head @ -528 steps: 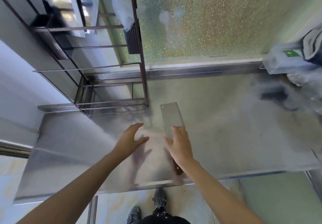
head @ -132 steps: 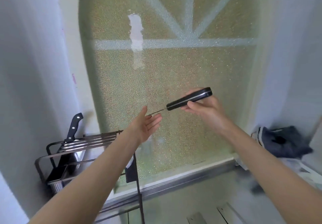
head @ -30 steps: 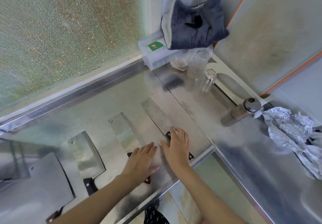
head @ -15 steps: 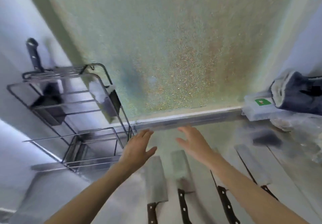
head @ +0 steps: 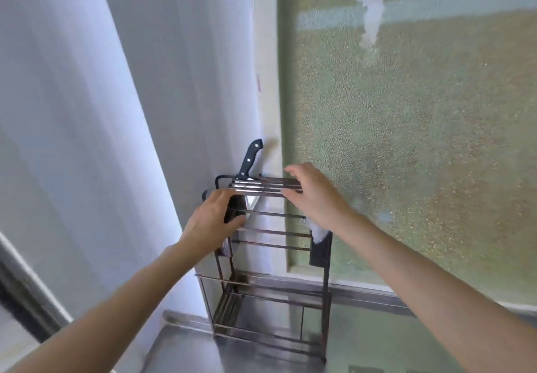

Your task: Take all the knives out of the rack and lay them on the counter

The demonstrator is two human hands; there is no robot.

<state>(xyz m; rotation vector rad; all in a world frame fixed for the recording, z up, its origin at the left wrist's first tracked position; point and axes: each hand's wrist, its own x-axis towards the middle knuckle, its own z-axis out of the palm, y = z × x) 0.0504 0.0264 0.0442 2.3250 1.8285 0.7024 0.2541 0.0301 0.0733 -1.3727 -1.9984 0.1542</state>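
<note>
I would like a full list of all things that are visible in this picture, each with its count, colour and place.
knife: one, black riveted handle, standing in the top slots of the rack at its back left corner, blade pointing down.
rack: one, dark metal wire, on the counter against the wall, left of the window.
black holder: one, hanging on the right side of the rack, something white in it.
counter: one, steel, bottom of the view.
frosted window: one, greenish, right half.
wall: white, left half.
left hand: on the rack's upper left side.
right hand: open, over the rack's top bars.
</note>
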